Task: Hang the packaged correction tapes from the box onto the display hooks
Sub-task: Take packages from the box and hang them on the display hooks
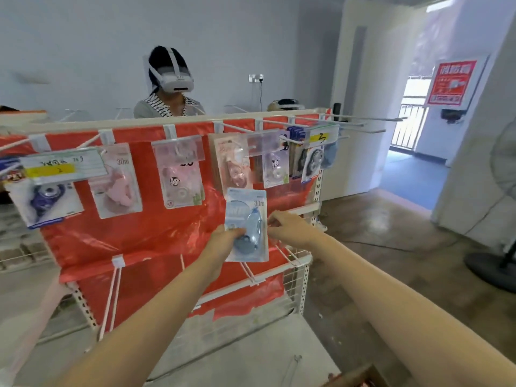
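A blue packaged correction tape point(247, 216) is held upright in front of the red display rack point(156, 241), below the top row of hooks. My left hand point(224, 240) grips its lower left part. My right hand point(282, 224) pinches its right edge. Several packaged tapes hang from the top hooks: a dark blue one point(46, 201), a pink one point(118, 185), a clear one point(181, 177) and a peach one point(233, 166). The box shows only as a brown corner point(360, 377) at the bottom edge.
Long white hooks point(360, 121) stick out at the rack's top right. Lower hooks point(287, 254) jut forward just under my hands. A person in a headset point(170, 85) stands behind the rack. A fan base point(491, 269) sits on the floor at right.
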A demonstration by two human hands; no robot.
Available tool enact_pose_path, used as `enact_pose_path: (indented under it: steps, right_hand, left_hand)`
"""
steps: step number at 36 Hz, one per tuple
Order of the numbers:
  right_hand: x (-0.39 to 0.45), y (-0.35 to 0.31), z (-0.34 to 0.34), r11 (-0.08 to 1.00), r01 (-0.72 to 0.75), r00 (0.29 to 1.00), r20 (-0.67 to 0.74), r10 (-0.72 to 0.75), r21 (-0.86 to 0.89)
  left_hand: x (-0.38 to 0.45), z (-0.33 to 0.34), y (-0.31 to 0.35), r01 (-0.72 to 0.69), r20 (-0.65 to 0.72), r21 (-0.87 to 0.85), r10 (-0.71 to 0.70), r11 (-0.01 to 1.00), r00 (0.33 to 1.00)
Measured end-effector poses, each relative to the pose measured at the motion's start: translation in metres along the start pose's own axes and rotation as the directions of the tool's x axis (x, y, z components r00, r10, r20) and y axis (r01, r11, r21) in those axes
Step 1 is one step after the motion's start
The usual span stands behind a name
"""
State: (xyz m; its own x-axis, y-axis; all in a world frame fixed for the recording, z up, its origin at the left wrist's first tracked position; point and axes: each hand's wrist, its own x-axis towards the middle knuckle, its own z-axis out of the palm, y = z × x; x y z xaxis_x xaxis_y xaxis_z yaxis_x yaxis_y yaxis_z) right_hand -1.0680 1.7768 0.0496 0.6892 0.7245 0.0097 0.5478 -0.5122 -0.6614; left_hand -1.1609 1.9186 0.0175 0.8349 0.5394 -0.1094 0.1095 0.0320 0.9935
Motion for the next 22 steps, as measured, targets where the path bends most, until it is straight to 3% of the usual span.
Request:
enact_pose_path:
  steps: [4, 15, 22]
  right_hand:
    - [-0.016, 0.017, 0.0, 0.967, -0.069, 0.995, -0.049, 0.083, 0.244]
    - [-0.03, 0.062, -0.04, 0.894, -0.067, 0.983, -0.123, 0.134, 0.444]
    - [-0.013, 0.117, -0.094, 0.934, -0.113, 0.965, -0.185, 0.184, 0.34]
  left_hand:
    - [-0.008, 0.022, -0.007, -0.014, 0.18, 0.01, 0.012, 1.0, 0.984]
    - [0.003, 0.087, 0.007, -0.169, 0.358, 0.211, 0.085, 0.963, 0.93]
    - [0.028, 0.143, 0.02, -0.291, 0.443, 0.385, 0.101, 0.876, 0.891]
